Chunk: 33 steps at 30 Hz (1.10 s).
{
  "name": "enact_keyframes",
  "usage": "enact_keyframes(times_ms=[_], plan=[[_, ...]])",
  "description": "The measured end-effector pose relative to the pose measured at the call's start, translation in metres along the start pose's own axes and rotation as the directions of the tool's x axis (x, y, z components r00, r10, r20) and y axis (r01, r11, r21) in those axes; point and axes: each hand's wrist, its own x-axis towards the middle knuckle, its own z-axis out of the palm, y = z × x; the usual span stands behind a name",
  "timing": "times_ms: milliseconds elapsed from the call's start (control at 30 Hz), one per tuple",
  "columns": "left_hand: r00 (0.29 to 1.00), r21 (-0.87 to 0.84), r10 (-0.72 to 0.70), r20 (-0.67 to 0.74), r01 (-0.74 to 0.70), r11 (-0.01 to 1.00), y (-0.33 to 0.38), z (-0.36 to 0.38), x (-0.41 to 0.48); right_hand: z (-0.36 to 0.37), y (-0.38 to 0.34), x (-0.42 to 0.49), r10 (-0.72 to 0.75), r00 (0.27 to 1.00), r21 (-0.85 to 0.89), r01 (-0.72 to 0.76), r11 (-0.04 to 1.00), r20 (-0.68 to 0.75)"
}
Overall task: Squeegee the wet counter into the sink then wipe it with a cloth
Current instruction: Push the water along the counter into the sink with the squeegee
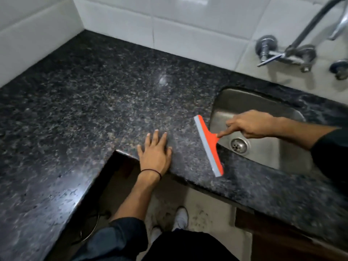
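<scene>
Right hand (250,125) grips orange squeegee (209,146) at sink (263,157) edge to dump water; left hand (155,153) flat, empty, bracing on granite counter (94,95).

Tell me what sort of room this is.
Most likely a home kitchen. A dark speckled stone counter runs along white wall tiles, with a steel sink set into it and a wall-mounted tap above the basin.
</scene>
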Motion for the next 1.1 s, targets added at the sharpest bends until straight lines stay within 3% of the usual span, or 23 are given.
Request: enact_keyframes(times_ms=[133,233,333,500,567,633,700,767,867,933,1033,1100], plan=[[0.972,0.05,0.007,0.235,-0.02,0.999,0.033,0.023,0.003,0.005,0.041,-0.055,0.21,0.959,-0.164,-0.18,0.97,0.188],[0.959,0.086,-0.023,0.281,-0.001,0.996,0.035,0.025,0.006,0.004,0.052,-0.081,0.326,0.909,-0.229,-0.27,0.935,0.259],[0.952,0.086,-0.012,0.306,-0.015,0.996,0.033,0.019,0.011,0.01,0.053,-0.09,0.451,0.876,-0.148,-0.429,0.891,0.174],[0.942,0.089,0.01,0.335,-0.042,0.995,0.029,0.015,0.019,0.019,0.034,-0.096,0.573,0.813,0.256,-0.579,0.774,0.106],[0.946,0.101,0.027,0.323,-0.063,0.993,0.029,0.012,0.019,0.03,0.025,-0.093,0.667,0.739,0.405,-0.642,0.651,0.098],[0.974,0.106,0.09,0.206,-0.114,0.988,0.032,0.005,0.017,0.042,0.012,-0.089,0.716,0.687,0.546,-0.651,0.528,0.126],[0.987,0.035,0.149,0.061,-0.151,0.988,0.041,-0.002,0.014,0.053,-0.004,-0.088,0.74,0.649,0.675,-0.627,0.388,0.177],[0.979,-0.055,0.203,0.009,-0.202,0.978,0.053,-0.009,0.011,0.065,-0.021,-0.085,0.772,0.597,0.779,-0.583,0.23,0.218],[0.967,-0.136,0.255,0.02,-0.25,0.959,0.077,-0.017,0.01,0.08,-0.05,-0.081,0.83,0.472,0.926,-0.355,-0.128,0.296],[0.952,-0.166,0.302,0.046,-0.29,0.942,0.093,-0.021,0.011,0.086,-0.06,-0.082,0.821,0.417,0.921,-0.19,-0.34,0.389],[0.931,-0.207,0.358,0.069,-0.338,0.918,0.112,-0.02,0.012,0.087,-0.067,-0.086,0.759,0.411,0.825,0.03,-0.565,0.505],[0.917,-0.225,0.392,0.076,-0.367,0.903,0.123,-0.018,0.016,0.084,-0.061,-0.09,0.72,0.439,0.751,0.14,-0.646,0.537]])
